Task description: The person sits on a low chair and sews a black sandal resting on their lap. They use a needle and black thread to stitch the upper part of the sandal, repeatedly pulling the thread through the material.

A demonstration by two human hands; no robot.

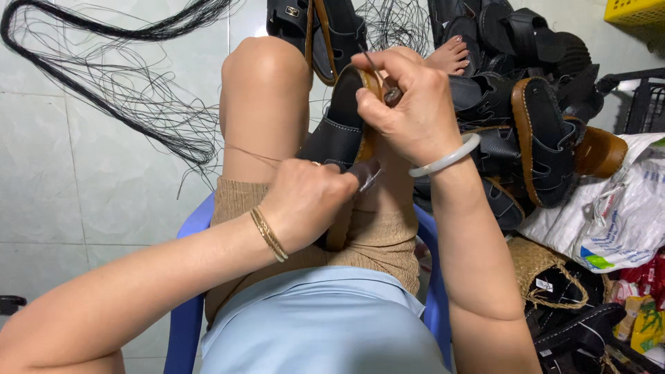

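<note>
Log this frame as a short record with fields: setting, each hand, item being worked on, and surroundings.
setting: person seated on a blue plastic chair over a white tiled floor
left hand: grips the lower end of the black sandal resting on the lap
right hand: pinches a thin needle-like tool at the sandal's tan sole edge
thread: bundle of black thread on the floor
surroundings: pile of black sandals, white plastic bag, woven bag

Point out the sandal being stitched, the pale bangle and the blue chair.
sandal [337, 131], head view, black upper strap.
pale bangle [447, 159], head view, band on the right wrist.
blue chair [185, 322], head view, left seat edge.
</note>
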